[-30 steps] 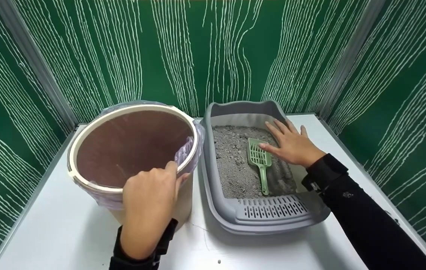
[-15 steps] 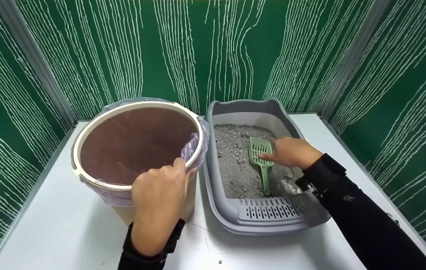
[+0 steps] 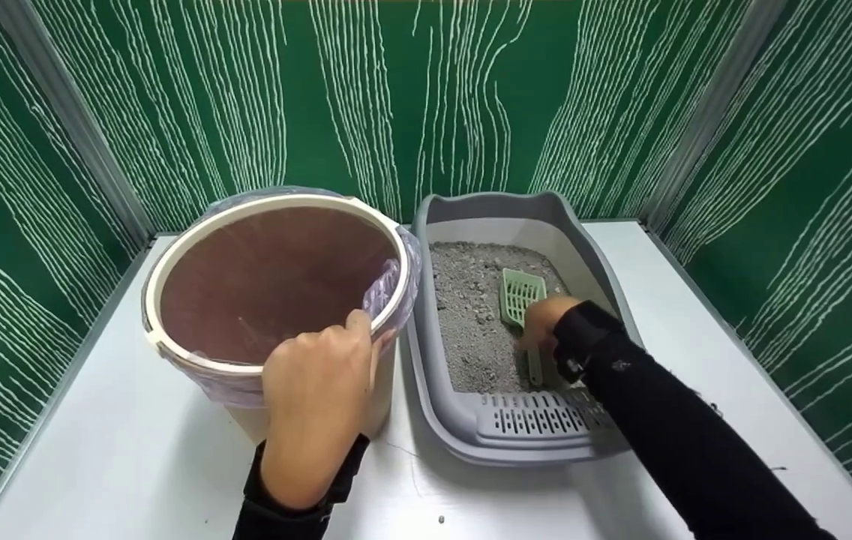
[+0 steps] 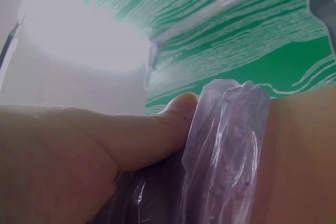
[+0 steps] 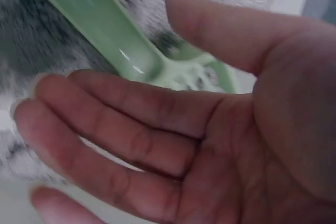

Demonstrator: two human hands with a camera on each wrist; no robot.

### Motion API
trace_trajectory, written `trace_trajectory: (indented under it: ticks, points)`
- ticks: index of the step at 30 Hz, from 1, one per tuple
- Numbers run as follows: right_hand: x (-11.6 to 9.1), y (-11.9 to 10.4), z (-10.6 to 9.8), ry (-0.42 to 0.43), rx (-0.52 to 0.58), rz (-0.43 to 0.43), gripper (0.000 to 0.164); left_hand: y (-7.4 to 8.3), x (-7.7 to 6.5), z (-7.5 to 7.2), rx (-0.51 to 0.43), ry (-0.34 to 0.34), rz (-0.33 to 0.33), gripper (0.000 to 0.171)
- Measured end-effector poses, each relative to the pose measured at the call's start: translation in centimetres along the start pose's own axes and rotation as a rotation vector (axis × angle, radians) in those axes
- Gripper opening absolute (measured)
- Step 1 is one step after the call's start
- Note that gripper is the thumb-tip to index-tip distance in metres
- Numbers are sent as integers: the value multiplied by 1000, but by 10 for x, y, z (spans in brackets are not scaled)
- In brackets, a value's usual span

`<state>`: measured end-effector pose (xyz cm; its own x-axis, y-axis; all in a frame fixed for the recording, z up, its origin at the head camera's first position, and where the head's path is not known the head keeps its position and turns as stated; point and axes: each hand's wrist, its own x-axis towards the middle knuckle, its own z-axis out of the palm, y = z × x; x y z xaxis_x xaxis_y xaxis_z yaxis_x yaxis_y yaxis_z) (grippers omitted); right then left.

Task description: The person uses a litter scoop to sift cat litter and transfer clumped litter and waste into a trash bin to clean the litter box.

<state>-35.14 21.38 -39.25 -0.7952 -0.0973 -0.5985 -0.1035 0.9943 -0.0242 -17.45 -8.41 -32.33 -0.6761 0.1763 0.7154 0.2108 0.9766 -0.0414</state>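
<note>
One risk: because loosely extended, right hand (image 3: 545,324) may fumble green slotted plastic scoop (image 3: 522,291); left hand (image 3: 319,401) grips crinkled purple plastic liner (image 4: 226,153).

The green plastic scoop (image 3: 522,296) lies on the lumpy grey litter (image 3: 471,315), its slotted blade just beyond the right hand (image 3: 546,322) and its handle running back under the fingers — whether they touch it cannot be told. In the right wrist view, the handle shows past the gap between thumb and fingertips. The grey litter box (image 3: 433,352) surrounds the scoop and right fingers. Beside it, a round cream bin (image 3: 153,296) stands with its mouth uncovered. A translucent purple bag (image 3: 409,277) is folded over its rim — crinkled where the left hand (image 3: 313,405) grips both.
</note>
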Motion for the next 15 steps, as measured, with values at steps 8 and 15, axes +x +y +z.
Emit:
trace_trajectory:
  ticks: [8, 15]
  points:
    - [0, 9, 1, 0, 27, -20, 26, 2, -1, -1, 4, 6, 14, 41]
    - [-25, 19, -32, 157, 106, -69, 13, 4, 0, -2, 4, -13, 1, 40]
